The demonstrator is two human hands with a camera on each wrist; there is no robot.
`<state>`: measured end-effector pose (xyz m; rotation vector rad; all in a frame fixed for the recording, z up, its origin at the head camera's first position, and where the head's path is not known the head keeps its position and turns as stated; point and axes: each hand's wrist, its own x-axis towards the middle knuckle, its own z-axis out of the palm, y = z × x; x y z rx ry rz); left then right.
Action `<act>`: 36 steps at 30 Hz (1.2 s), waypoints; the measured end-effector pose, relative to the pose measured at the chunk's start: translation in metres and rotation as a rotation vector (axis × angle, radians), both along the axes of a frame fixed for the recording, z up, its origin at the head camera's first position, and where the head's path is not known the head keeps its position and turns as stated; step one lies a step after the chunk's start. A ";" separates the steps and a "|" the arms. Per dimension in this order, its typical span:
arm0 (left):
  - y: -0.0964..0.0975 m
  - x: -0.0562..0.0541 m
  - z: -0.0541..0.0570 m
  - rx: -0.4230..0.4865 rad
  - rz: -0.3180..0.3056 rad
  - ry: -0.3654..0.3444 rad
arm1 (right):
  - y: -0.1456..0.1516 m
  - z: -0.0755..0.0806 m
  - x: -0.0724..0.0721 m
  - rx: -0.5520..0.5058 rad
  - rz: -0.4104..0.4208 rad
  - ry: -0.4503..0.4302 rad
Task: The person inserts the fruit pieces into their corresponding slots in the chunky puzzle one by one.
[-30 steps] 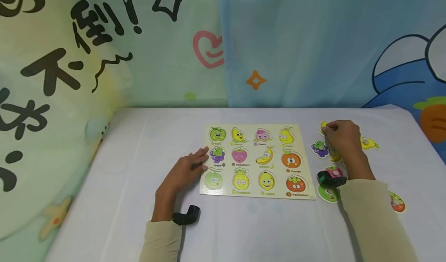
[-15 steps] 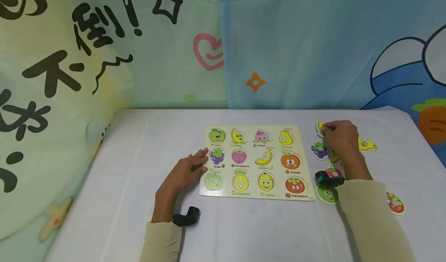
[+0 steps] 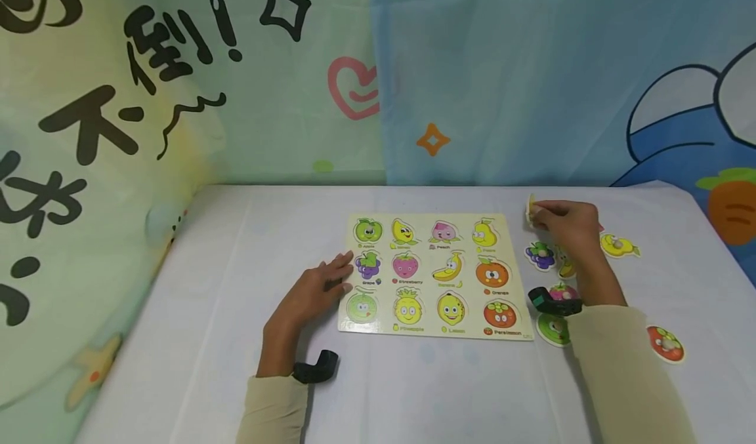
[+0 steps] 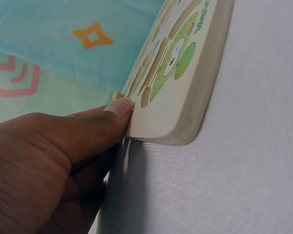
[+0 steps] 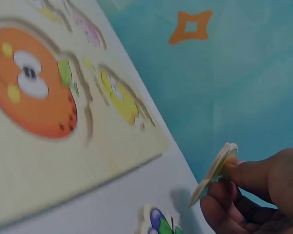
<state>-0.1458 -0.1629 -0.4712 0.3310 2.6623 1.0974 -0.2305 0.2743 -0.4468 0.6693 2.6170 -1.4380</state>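
A pale wooden fruit puzzle board (image 3: 431, 277) lies flat on the white table, with rows of shallow fruit-shaped recesses. My left hand (image 3: 319, 286) rests at its left edge, fingers loosely extended; in the left wrist view the thumb (image 4: 119, 107) touches the corner near the green melon picture (image 4: 183, 53). Right of the board, my right hand (image 3: 569, 227) pinches a thin yellow fruit puzzle piece (image 3: 529, 211) between thumb and fingers. The right wrist view shows this puzzle piece (image 5: 215, 170) nearly edge-on, tilted above the table, its picture mostly hidden.
Loose pieces lie around my right hand: grapes (image 3: 540, 256), a yellow piece (image 3: 565, 267), a pink-red one (image 3: 563, 292), a green round one (image 3: 554, 330), a red one (image 3: 666, 344) and another yellow piece (image 3: 619, 245). A printed curtain (image 3: 502, 90) hangs behind the table.
My right hand has moved slightly left with the yellow puzzle piece, which now stands on edge in its grip. My left hand and the board have stayed put.
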 end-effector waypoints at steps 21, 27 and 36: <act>0.001 -0.001 0.001 -0.044 -0.020 0.030 | -0.097 -0.001 0.012 -0.097 0.309 0.214; 0.000 -0.001 0.000 -0.039 -0.023 0.048 | -0.127 -0.008 0.011 -0.105 0.343 0.216; -0.001 -0.001 -0.002 -0.021 -0.035 0.062 | -0.158 -0.016 0.007 -0.201 0.424 0.222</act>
